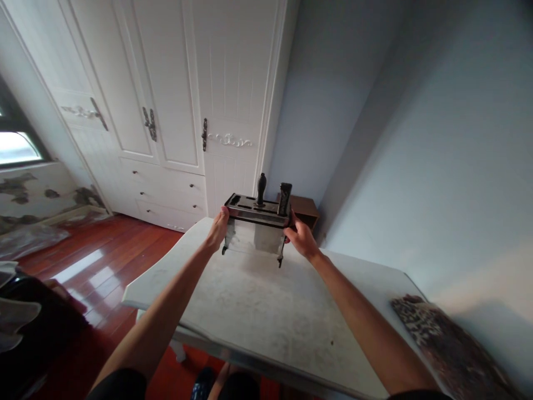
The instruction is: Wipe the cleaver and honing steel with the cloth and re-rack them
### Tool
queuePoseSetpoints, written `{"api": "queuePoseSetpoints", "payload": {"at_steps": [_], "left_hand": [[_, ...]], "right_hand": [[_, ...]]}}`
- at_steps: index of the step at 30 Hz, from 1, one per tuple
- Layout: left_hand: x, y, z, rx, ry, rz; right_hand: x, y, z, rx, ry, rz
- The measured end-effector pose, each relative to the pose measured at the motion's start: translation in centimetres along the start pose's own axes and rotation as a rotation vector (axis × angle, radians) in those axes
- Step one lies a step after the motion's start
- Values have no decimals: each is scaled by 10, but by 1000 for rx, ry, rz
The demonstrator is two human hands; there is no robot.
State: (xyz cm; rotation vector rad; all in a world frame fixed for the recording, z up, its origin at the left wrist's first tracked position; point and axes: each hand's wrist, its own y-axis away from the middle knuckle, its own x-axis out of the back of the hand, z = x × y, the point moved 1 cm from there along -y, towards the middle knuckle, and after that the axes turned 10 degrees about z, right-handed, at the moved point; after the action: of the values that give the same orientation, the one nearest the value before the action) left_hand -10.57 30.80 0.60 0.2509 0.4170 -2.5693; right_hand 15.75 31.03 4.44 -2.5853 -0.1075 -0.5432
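Observation:
Over the far part of the white table [258,311], both hands hold a knife holder-like rack [260,214] with a dark slotted top, a clear body and dark feet. My left hand [217,229] grips its left end, and my right hand [300,236] wraps round the right end. Two dark handles rise from the top: a rounded one [261,189] near the middle and a flatter one [285,199] close to my right hand. I cannot make out what lies below these handles, nor whether the feet touch the table.
Behind the table stand a white wardrobe [233,72] and a small brown cabinet [306,208]. A patterned dark cloth-like bundle [441,339] lies at the right by the wall. At lower left, a dark object [37,322] stands on the red wooden floor [137,244].

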Motion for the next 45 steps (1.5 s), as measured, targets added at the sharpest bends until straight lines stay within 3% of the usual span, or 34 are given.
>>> {"api": "queuePoseSetpoints", "payload": {"at_steps": [3,11,19,25,32,45], "left_hand": [[-32,16,-1,60,18,-83],[-139,66,-8,17,69,-180],[-251,113,-34,60,115,-318],[-321,144,-54,121,112,-383],[-366,172,-73,116,97,-414],[-400,200,-89,124,22,-464]], "right_hand": [[33,4,10,-29,31,33],[141,19,39,-133,83,120],[250,34,88,-199,12,286],[309,46,121,-243,61,402],[344,56,158,-273,133,554],[368,67,206,-326,155,766]]}}
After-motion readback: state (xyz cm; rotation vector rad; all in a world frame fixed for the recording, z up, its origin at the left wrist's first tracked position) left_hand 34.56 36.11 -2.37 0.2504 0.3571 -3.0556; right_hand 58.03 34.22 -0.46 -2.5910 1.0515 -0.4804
